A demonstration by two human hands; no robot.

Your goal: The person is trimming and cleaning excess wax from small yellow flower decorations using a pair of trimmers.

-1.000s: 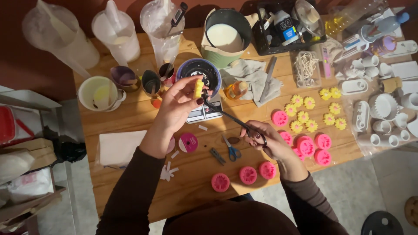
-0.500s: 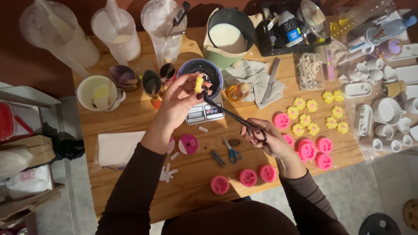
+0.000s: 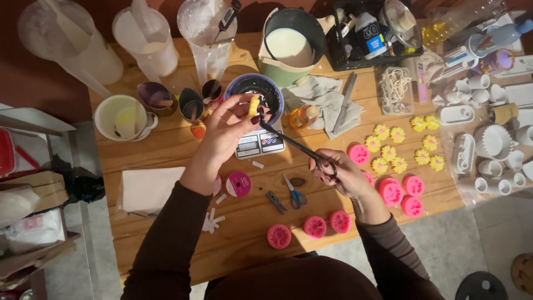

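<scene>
My left hand (image 3: 225,130) pinches a small yellow wax piece (image 3: 254,105) between thumb and fingers, held over the dark bowl (image 3: 239,88) that sits on a small digital scale (image 3: 256,144). My right hand (image 3: 340,172) grips the handles of black scissors (image 3: 291,143), whose blades point up-left and reach the underside of the yellow piece. Blue-handled scissors (image 3: 295,195) and a dark clip (image 3: 276,201) lie on the wooden table (image 3: 166,150) below my hands.
Pink flower moulds (image 3: 314,226) lie near the front edge and at the right. Yellow flower pieces (image 3: 397,149) sit right of centre. A green pot of white liquid (image 3: 293,47), plastic jugs, cups, a grey cloth, a pink ribbon spool (image 3: 239,183) and white containers crowd the rest.
My right hand has swung the black scissors up toward the yellow piece, so the blade tips now touch it. My left hand stays over the bowl.
</scene>
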